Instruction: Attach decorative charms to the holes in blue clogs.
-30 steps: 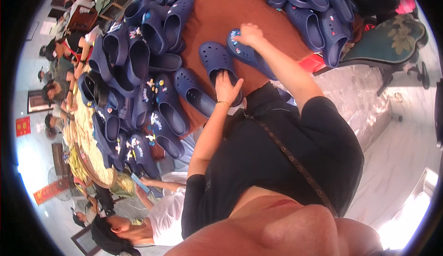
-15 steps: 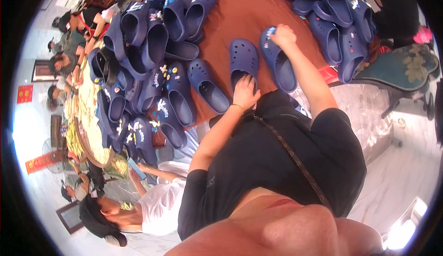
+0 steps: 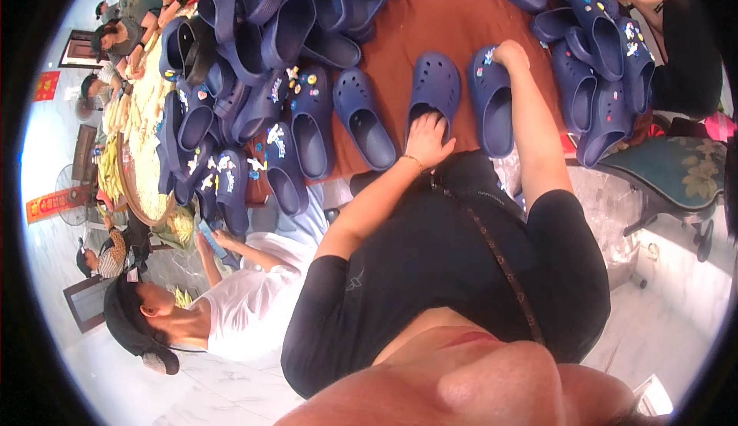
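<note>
Two dark blue clogs lie side by side in front of me, toes pointing away. My left hand is at the heel of the plain clog, fingers bent into its foot opening. My right hand is closed at the toe of the other clog, against its upper right edge. Small white and coloured charms show on that toe; my right fingertips are mostly hidden. Left of the plain clog lies another clog without charms, which neither hand touches.
Many charm-decorated clogs are heaped left, others right, on a reddish-brown cloth. A person in white holds a phone at lower left. A green floral chair stands right. Other people sit around a yellowish pile.
The whole view has shifted and turned slightly, so the table and clogs appear farther right. Both hands stay at the same two clogs. A person's arm now shows at the upper right.
</note>
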Motion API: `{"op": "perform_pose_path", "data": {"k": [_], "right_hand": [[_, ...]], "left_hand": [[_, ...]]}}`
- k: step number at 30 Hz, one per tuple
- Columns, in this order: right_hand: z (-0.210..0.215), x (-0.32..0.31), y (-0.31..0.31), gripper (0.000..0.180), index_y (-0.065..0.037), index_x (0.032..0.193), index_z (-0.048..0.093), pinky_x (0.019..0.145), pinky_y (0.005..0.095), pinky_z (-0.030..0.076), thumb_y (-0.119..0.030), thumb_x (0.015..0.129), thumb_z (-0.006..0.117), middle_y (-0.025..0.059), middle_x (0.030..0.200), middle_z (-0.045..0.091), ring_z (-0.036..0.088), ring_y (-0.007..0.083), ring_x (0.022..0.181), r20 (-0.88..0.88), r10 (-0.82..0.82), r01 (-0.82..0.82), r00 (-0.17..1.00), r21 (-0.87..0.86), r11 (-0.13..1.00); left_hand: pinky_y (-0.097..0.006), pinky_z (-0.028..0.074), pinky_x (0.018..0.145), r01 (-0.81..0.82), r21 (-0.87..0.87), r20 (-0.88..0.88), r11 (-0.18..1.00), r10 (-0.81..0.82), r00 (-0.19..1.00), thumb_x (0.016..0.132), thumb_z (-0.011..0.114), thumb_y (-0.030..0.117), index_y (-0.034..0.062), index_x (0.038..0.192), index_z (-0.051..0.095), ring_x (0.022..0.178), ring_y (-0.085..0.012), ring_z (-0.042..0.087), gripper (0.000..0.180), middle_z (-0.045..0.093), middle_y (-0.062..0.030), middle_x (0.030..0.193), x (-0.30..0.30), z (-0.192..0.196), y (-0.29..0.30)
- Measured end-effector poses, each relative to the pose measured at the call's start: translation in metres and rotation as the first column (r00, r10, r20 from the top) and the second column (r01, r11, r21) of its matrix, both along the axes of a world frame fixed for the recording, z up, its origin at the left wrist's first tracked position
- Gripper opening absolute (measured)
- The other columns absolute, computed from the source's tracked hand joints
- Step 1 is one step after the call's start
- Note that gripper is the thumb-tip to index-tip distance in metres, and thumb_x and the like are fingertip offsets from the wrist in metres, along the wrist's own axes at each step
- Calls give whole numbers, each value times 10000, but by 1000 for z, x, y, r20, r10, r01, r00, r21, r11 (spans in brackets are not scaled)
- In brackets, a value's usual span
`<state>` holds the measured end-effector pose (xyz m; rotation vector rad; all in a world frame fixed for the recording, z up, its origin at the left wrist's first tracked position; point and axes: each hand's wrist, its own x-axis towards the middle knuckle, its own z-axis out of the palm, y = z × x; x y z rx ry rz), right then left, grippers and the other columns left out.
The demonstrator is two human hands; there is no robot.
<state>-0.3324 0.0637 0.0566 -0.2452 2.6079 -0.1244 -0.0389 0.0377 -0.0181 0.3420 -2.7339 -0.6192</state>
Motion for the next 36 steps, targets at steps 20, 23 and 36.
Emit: {"op": "perform_pose_path", "data": {"k": [20,23,36], "right_hand": [[-10,89,31,139,-61,862,633,595,275,455,-108,731,639,26,750,615,568,123,690,249,483,-59,839,-842,536],[-33,106,43,107,-43,850,601,556,222,415,-28,744,602,-15,717,567,517,76,649,343,509,-65,789,-778,625],[-46,100,23,250,-5,819,585,666,334,469,-110,635,718,111,785,627,604,238,758,119,586,-371,801,-670,643]], "left_hand": [[-436,338,891,-64,65,-8,996,64,998,740,567,453,-1,1094,518,1050,-344,446,578,495,-184,1110,-5,-1,-2],[-439,327,910,-54,79,0,995,54,999,747,559,439,-3,1098,517,1077,-343,437,567,487,-187,1136,-7,0,0],[-447,262,967,58,15,34,998,-58,998,818,462,422,-72,1033,529,1143,-354,395,543,476,-228,1169,-8,-10,-1]]}}
